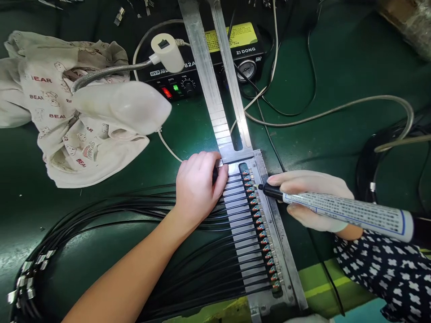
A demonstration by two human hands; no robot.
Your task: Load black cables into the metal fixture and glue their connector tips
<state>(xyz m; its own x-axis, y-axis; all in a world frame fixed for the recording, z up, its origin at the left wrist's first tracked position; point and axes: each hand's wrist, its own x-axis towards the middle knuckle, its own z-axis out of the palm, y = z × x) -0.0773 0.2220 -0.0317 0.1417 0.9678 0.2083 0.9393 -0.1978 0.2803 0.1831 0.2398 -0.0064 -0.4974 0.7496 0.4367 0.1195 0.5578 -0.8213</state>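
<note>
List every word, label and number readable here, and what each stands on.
"BEAR": printed on the cloth
"ZI DONG": on the black control box
"82A" and "BYA": on its front
"AUTO", "TIME": by its switch and dial
Too small to read: yellow sticker; syringe label

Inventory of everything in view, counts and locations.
Green work mat: 1, green, under everything
Metal fixture: 1, silver, centre
Connectors: about twenty, metal with coloured parts, row in fixture
Black cables: many, black, lower left
Dispenser controller: 1, black with yellow label, top centre
Gooseneck lamp: 1, white and silver, upper left
Printed cloth: 1, white, left
Dispensing syringe: 1, white and black, in right hand
Left hand: 1, bare, on fixture edge
Right hand: 1, pale glove, right of connectors
</note>
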